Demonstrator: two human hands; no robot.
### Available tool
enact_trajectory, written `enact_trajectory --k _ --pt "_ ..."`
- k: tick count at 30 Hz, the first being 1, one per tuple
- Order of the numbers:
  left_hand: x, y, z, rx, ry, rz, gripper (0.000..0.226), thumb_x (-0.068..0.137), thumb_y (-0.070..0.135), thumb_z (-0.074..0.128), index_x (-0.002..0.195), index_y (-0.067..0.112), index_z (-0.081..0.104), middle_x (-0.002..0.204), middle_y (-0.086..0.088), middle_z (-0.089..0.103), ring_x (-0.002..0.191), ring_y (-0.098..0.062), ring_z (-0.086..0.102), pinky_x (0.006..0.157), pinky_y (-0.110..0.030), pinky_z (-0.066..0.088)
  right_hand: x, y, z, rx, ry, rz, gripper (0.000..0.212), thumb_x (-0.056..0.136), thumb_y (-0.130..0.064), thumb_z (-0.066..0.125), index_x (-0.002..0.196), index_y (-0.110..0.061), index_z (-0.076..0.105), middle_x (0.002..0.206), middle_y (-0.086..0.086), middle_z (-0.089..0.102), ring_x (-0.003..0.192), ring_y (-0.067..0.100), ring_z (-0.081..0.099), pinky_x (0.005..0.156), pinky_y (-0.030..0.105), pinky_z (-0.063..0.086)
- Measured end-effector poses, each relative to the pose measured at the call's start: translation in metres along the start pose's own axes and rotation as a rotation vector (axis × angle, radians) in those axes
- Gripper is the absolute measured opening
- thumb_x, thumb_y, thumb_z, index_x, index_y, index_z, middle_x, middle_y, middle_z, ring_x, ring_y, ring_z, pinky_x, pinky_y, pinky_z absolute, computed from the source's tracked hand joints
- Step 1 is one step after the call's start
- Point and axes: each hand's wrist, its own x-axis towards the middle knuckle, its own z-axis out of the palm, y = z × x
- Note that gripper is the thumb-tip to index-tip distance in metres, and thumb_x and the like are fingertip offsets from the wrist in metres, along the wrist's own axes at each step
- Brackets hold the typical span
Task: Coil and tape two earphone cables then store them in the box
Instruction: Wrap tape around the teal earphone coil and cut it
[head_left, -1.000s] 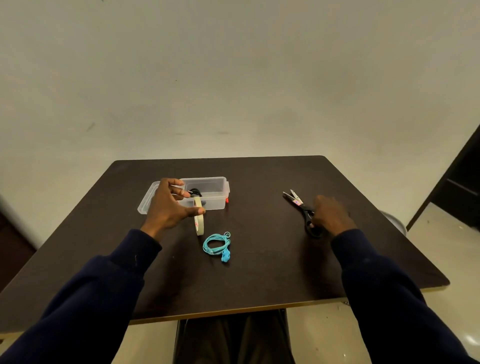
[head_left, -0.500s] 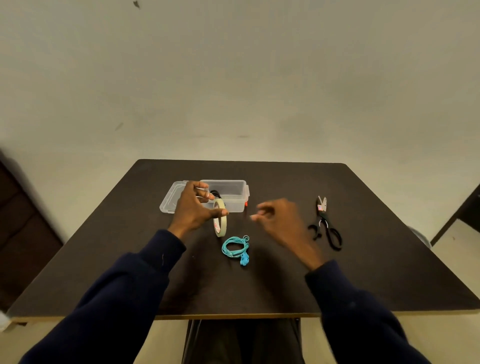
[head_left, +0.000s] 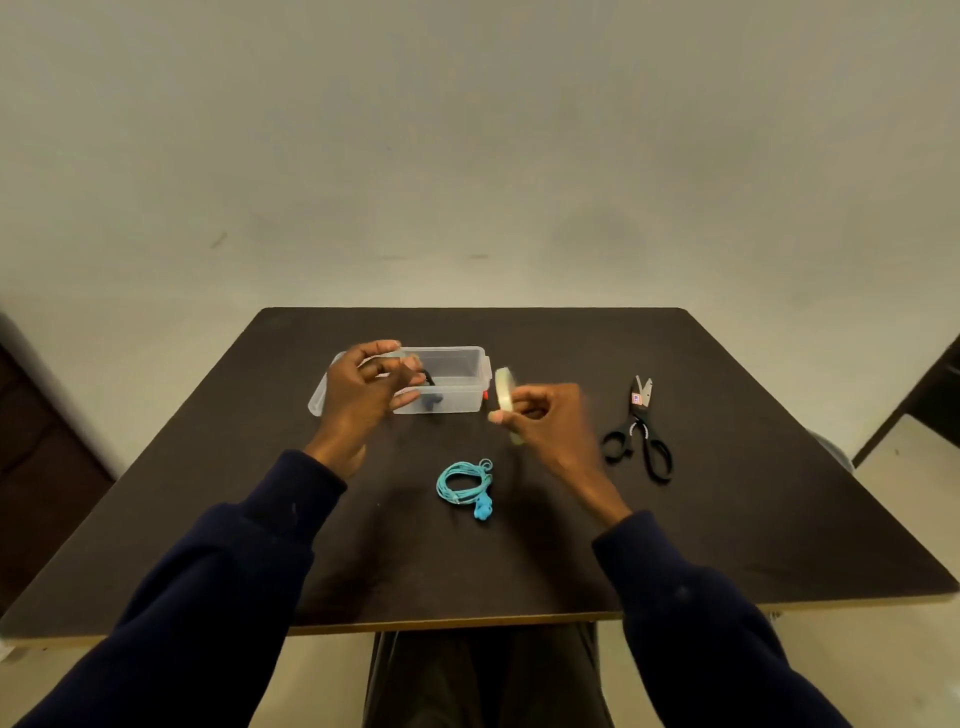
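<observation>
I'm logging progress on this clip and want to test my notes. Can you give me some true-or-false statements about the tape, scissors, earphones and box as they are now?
1. The tape roll is held by the fingers of the right hand. True.
2. The scissors are being held. False: they lie on the table, to the right of the right hand, untouched.
3. The blue earphone coil lies on the table, outside the box. True.
4. The box holds nothing. False: a dark cable lies inside it.
5. The box is closed with its lid. False: its top is open.
</observation>
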Motion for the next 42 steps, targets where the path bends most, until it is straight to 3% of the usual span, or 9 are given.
enact_trajectory --k 4,10,14,21,25,27,30,38,42 --pt "-0.007 -0.009 0.008 0.026 -0.063 -0.071 0.036 0.089 0.019 0.073 0.12 0.004 0.062 0.102 -0.015 0.076 0.09 -0.027 0.076 0.079 -0.038 0.063 0.024 0.041 -0.064 -0.5 0.047 -0.05 0.026 0.082 -0.019 0.082 0.107 -0.014 0.078 0.096 0.005 0.078 0.082 0.018 0.073 0.083 0.038 0.059" --pt "-0.01 -0.021 0.019 0.044 -0.071 -0.119 0.029 0.084 0.019 0.077 0.108 0.006 0.067 0.094 -0.015 0.077 0.084 -0.027 0.077 0.075 -0.035 0.064 0.042 0.104 -0.108 -0.702 0.116 0.044 0.026 0.087 -0.004 0.071 0.11 -0.014 0.077 0.097 0.011 0.076 0.079 0.027 0.072 0.073 0.04 0.061" --pt "-0.008 -0.026 0.017 0.06 -0.086 -0.136 0.03 0.089 0.02 0.074 0.11 0.001 0.065 0.09 -0.015 0.078 0.085 -0.028 0.077 0.078 -0.038 0.063 0.044 0.114 -0.113 -0.765 0.083 0.033 0.037 0.085 0.004 0.069 0.12 -0.009 0.072 0.121 0.019 0.069 0.108 0.036 0.063 0.092 0.041 0.053" --pt "-0.011 -0.03 0.014 0.097 -0.089 -0.146 0.031 0.087 0.021 0.075 0.11 0.002 0.067 0.095 -0.015 0.077 0.086 -0.028 0.077 0.08 -0.042 0.063 0.026 0.105 -0.1 -0.977 0.057 -0.109 0.032 0.095 -0.019 0.064 0.126 -0.014 0.068 0.134 0.012 0.06 0.126 0.036 0.047 0.103 0.049 0.045" --pt "-0.014 -0.029 0.015 0.104 -0.101 -0.161 0.027 0.089 0.019 0.073 0.11 0.003 0.067 0.095 -0.016 0.077 0.086 -0.027 0.077 0.079 -0.04 0.063 0.012 0.087 -0.078 -0.84 0.035 -0.261 0.024 0.094 -0.027 0.067 0.114 -0.015 0.074 0.12 0.007 0.069 0.12 0.03 0.055 0.106 0.05 0.04" --pt "-0.016 -0.027 0.015 0.107 -0.126 -0.167 0.022 0.09 0.018 0.071 0.108 0.005 0.068 0.092 -0.015 0.078 0.086 -0.027 0.077 0.078 -0.039 0.063 0.002 0.073 -0.062 -0.652 0.036 -0.351 0.02 0.091 -0.02 0.072 0.111 -0.014 0.075 0.111 0.004 0.072 0.109 0.02 0.061 0.098 0.038 0.047" --pt "-0.02 -0.025 0.015 0.104 -0.177 -0.168 0.021 0.091 0.017 0.07 0.106 0.003 0.067 0.091 -0.016 0.078 0.085 -0.028 0.077 0.077 -0.039 0.063 -0.01 0.043 -0.03 -0.228 -0.035 -0.229 0.02 0.091 -0.024 0.072 0.11 -0.019 0.075 0.107 -0.007 0.072 0.097 -0.001 0.064 0.087 0.019 0.053" --pt "-0.024 -0.022 0.013 0.221 -0.263 -0.06 0.02 0.091 0.012 0.072 0.101 -0.003 0.067 0.083 -0.02 0.076 0.077 -0.033 0.076 0.069 -0.041 0.064 -0.008 0.004 0.035 0.322 -0.236 -0.027 0.023 0.085 -0.016 0.079 0.107 -0.009 0.077 0.1 0.004 0.078 0.094 0.016 0.075 0.084 0.031 0.06" --pt "-0.023 -0.016 0.009 0.272 -0.301 -0.013 0.016 0.091 0.012 0.071 0.099 -0.002 0.067 0.084 -0.021 0.076 0.075 -0.034 0.076 0.068 -0.043 0.064 -0.003 -0.002 0.034 0.419 -0.296 0.002 0.015 0.082 -0.007 0.08 0.097 -0.003 0.078 0.089 0.005 0.079 0.087 0.014 0.075 0.075 0.023 0.058"
